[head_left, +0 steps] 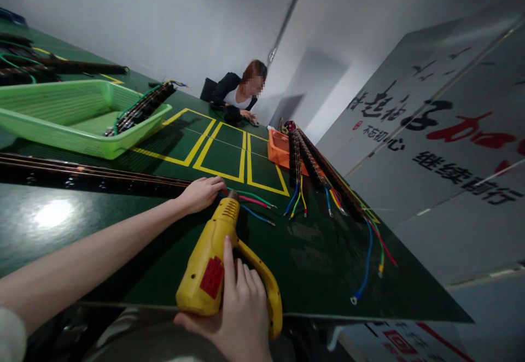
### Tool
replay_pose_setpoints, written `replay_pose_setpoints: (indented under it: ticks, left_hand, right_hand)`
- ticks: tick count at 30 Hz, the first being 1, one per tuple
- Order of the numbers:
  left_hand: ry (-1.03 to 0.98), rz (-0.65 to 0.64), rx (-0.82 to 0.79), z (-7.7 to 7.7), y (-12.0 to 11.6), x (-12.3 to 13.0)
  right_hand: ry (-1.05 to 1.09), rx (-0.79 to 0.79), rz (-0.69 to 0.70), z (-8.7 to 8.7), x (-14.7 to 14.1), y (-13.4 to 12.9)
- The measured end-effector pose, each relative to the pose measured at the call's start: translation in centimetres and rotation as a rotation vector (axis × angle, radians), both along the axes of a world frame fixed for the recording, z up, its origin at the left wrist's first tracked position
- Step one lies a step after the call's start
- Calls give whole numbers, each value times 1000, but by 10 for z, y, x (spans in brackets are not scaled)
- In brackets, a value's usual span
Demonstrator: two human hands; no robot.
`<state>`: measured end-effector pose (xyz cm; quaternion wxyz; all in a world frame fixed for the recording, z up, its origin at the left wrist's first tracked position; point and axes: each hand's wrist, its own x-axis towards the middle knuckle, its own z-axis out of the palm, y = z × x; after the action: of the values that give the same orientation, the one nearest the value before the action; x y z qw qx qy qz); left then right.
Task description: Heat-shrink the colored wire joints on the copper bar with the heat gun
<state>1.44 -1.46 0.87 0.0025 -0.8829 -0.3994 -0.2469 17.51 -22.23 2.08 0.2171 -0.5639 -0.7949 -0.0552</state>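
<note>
My right hand (244, 302) is wrapped around a yellow heat gun (205, 263) with a red label, index finger stretched along its side. The gun's metal nozzle (233, 194) points away from me, close to my left fingers. With its fingers closed, my left hand (203, 192) grips the end of a long dark wire harness (90, 176) that runs off to the left. Beyond that hand, green, red and blue wires (258, 217) with metal lugs fan out over the green table (303, 263). My left fingertips are partly hidden.
A light green basket (110, 146) at the left holds a dark harness. Several more harnesses (315, 165) with coloured lugged wires lie at the right, by an orange basket (279, 149). Yellow tape rectangles mark the table. A person (235, 91) sits at the far side.
</note>
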Motion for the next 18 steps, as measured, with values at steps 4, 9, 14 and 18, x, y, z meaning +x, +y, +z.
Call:
replay_pose_setpoints:
  ticks: [4, 9, 14, 18]
  left_hand:
    - [-1, -5, 6, -1, 0, -1]
    - [8, -12, 9, -1, 1, -2]
    - [12, -12, -1, 2, -1, -2]
    - [20, -9, -14, 4, -2, -2]
  right_hand:
    - [12, 2, 3, -1, 2, 0]
    - [-6, -14, 0, 5, 16, -1]
    - [-9, -53, -87, 3, 43, -6]
    - [-32, -13, -165, -5, 63, -10]
